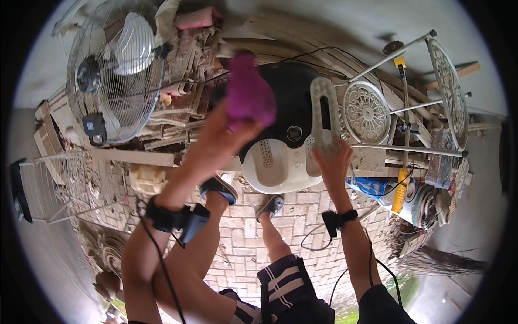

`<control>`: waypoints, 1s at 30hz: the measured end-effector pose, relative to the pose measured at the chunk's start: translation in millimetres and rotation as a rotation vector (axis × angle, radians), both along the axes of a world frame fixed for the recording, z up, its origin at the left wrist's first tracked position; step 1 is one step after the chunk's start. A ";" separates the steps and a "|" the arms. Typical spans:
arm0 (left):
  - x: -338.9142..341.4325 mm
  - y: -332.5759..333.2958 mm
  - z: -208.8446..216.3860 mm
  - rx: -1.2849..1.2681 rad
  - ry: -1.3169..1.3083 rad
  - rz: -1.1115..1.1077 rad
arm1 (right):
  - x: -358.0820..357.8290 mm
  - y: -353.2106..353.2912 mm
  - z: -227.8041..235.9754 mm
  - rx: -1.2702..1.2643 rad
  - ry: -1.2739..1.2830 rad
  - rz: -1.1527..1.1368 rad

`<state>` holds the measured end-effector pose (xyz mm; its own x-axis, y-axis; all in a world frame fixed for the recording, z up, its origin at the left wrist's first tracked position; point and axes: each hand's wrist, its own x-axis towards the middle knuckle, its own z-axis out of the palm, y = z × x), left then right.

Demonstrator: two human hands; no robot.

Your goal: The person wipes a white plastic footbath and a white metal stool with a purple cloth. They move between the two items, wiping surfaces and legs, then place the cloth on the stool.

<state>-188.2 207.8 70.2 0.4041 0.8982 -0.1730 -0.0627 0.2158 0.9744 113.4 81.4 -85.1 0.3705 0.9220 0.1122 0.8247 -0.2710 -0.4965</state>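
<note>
A foot spa with a black upper body and a white lower basin (pixel 270 168) stands ahead of me on the brick floor. My left hand (pixel 232 132) is closed on a purple cloth (pixel 251 94), raised over the spa's left side. Motion smears the cloth and fingers, so its folds do not show. In my right hand (pixel 333 156) is the lower end of a long, rounded, grey-white slotted panel (pixel 317 105). The panel stands nearly upright against the spa's right side in this view; whether it touches cannot be told.
A standing fan (pixel 116 70) leans at the far left beside piled wood planks (pixel 172 156). A metal-framed white stool (pixel 367 112) lies at the right, near a yellow-handled tool (pixel 400 189). A wire rack (pixel 51 186) sits at the left. Cables hang from both wrists.
</note>
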 end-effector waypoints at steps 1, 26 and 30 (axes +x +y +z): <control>14.6 -10.6 -12.1 0.022 0.249 -0.045 | 2.1 -16.3 -5.5 0.013 0.063 -0.048; 60.4 -23.5 -163.5 0.569 1.193 0.131 | -28.1 -31.9 -66.5 0.177 -0.128 -0.255; 55.9 28.7 -181.3 0.426 1.157 0.157 | -27.8 -32.5 -70.4 0.185 -0.159 -0.259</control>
<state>-132.3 236.5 -111.1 0.0921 0.9950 -0.0390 0.8829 -0.0635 0.4653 85.6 48.9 -155.4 0.5540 0.7581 0.3441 0.8113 -0.3988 -0.4276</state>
